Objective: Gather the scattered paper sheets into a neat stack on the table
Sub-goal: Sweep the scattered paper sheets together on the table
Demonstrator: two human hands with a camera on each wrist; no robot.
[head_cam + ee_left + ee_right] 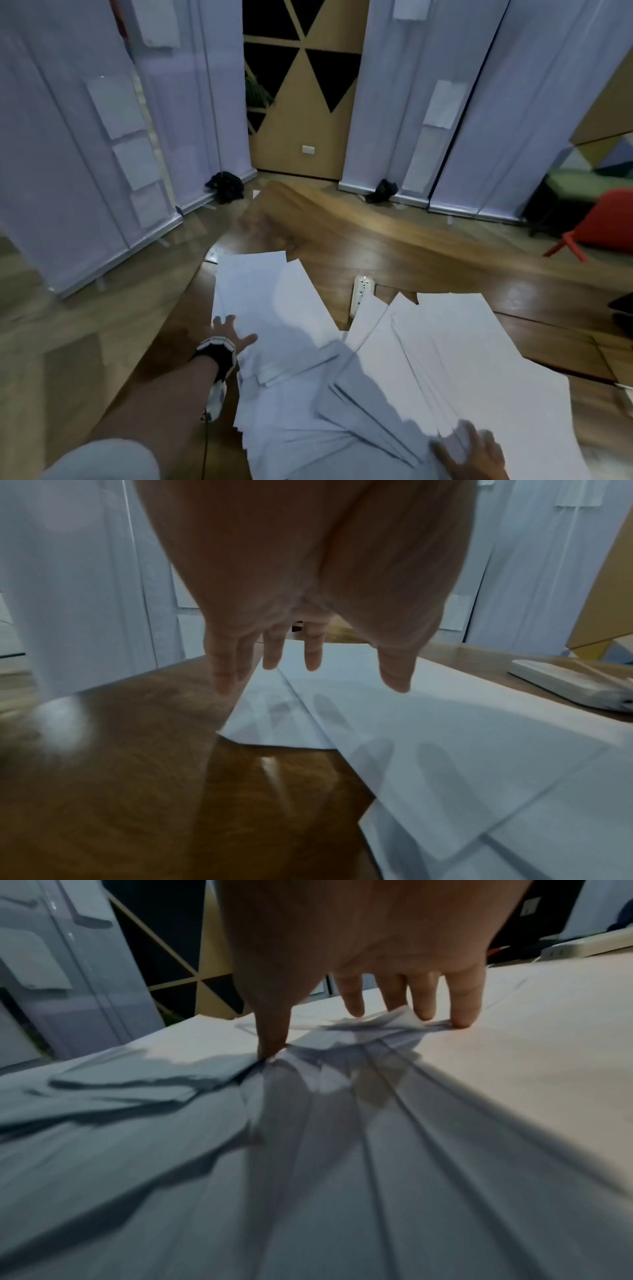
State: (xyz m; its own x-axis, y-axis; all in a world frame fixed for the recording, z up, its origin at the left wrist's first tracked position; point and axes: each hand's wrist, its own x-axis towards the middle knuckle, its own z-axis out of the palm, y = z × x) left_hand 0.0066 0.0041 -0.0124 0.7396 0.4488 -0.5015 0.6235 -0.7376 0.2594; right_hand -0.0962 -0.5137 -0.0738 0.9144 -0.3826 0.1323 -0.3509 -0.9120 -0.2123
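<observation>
Several white paper sheets lie scattered on the wooden table [342, 222]. One loose group [267, 298] lies at the centre left, and a fanned spread [462, 342] lies at the right. My left hand [233, 329] has its fingers spread just above the left edge of the left group. In the left wrist view the left hand [308, 669] hovers with straight fingers, and their shadows fall on the sheets [411, 737]. My right hand [469, 445] presses down on the near end of the fan. There, thumb and fingertips [460, 1022] push the sheets [342, 1150] into a small ruffle.
A white power strip [361, 294] lies on the table just behind the sheets. The table's left edge runs close to my left forearm. White banner stands [68, 171] ring the far side, and a red chair [606, 222] stands at the right.
</observation>
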